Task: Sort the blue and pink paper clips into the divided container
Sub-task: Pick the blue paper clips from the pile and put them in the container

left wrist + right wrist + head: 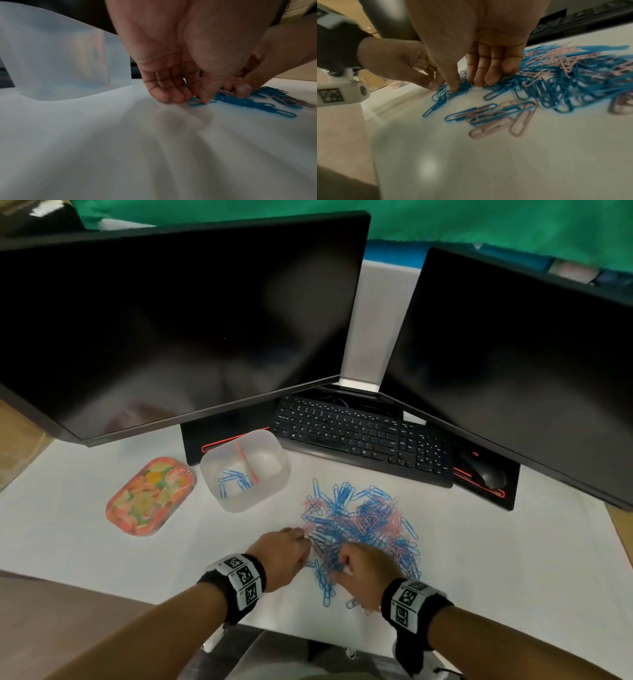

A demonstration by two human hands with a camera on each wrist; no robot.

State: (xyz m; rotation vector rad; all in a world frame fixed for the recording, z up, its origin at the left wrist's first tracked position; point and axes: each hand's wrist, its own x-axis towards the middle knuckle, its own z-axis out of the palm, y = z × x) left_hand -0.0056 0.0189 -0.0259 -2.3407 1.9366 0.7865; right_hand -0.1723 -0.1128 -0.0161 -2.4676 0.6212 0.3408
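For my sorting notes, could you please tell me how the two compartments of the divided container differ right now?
In the head view, the divided container has a left compartment holding a small cluster of blue paper clips, while the right compartment shows only bare frosted floor. The left one lies nearer the floral lid; the right one lies nearer the keyboard. Both share the pink divider and the same translucent walls.

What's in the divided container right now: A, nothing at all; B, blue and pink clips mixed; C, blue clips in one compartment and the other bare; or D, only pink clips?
C: the head view shows blue paper clips lying in the left compartment of the divided container, while the right compartment shows none.
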